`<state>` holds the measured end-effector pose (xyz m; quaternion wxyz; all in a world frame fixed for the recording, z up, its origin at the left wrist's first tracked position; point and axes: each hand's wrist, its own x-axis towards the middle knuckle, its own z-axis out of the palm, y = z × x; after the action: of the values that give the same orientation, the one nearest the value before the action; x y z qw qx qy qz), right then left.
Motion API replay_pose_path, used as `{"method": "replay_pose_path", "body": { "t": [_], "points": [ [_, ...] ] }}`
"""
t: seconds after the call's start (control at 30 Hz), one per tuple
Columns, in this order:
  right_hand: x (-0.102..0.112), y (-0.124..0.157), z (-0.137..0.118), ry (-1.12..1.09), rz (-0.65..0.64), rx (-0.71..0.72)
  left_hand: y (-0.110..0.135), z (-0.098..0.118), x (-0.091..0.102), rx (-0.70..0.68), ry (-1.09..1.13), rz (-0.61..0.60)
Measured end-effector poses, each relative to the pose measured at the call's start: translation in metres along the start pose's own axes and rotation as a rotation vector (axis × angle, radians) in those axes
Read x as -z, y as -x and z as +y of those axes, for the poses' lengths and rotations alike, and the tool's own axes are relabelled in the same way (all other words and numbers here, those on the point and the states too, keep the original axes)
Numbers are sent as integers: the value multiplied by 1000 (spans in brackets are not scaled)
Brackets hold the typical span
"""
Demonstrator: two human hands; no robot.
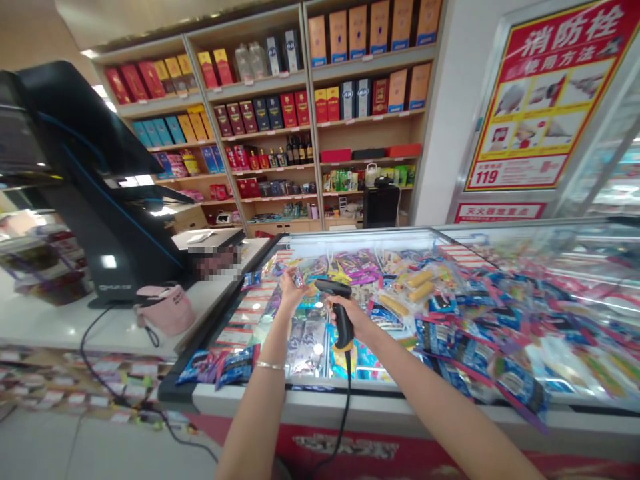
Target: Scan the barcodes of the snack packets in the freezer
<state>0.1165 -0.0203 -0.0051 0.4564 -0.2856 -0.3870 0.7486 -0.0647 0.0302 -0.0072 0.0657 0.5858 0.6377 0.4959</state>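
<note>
My right hand [347, 313] grips a black handheld barcode scanner [344, 327], its head pointing left toward my other hand. From the scanner's base a cable [346, 393] hangs over the freezer's front edge. My left hand [291, 290], with a bracelet at the wrist, is raised above the freezer glass with the fingers closed around a small shiny packet [300, 277]; most of it is hidden. Below both hands is a chest freezer [240, 393]. Many blue wrapped packs [470, 353] lie heaped on its right part, with yellow corn packs [420, 290] behind them.
At the left, a counter [215, 293] carries a black checkout terminal [115, 220], a pink pouch [165, 308] and stacked tubs [55, 267]. A few blue packs [235, 365] sit on the freezer's front left corner. Shelves of boxes [295, 110] line the back wall.
</note>
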Motion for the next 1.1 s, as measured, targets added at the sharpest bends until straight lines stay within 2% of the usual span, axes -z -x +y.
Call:
{"method": "replay_pose_path", "body": {
  "t": [0.1, 0.23, 0.37, 0.43, 0.5, 0.6, 0.7, 0.77, 0.9, 0.97, 1.1],
  "points": [
    [0, -1, -4, 22, 32, 6, 1, -2, 6, -80, -278, 38],
    [-2, 1, -6, 37, 25, 5, 4, 1, 13, -154, -521, -16],
    [-5, 4, -8, 65, 32, 20, 7, 6, 14, -56, -574, -117],
    [-6, 5, -9, 74, 30, 27, 6, 4, 12, 24, -520, -113],
    [-6, 6, -10, 79, 29, 19, 4, -1, 9, 47, -416, -101],
    [-7, 6, -11, 89, 39, 8, -2, -11, 3, 85, -155, -86],
    [-7, 7, -12, 105, 53, 6, -10, -18, -4, 278, 157, -42],
    [-7, 8, -12, 116, 55, 4, -14, -20, -6, 354, 296, -37],
    [-8, 9, -12, 154, 55, 7, -14, -19, -5, 314, 493, -64],
    [-7, 9, -12, 181, 46, 14, -11, -15, -1, 242, 396, -73],
    [-2, 5, -15, 340, 30, 18, -3, -5, 8, 124, -94, -101]
  ]
}}
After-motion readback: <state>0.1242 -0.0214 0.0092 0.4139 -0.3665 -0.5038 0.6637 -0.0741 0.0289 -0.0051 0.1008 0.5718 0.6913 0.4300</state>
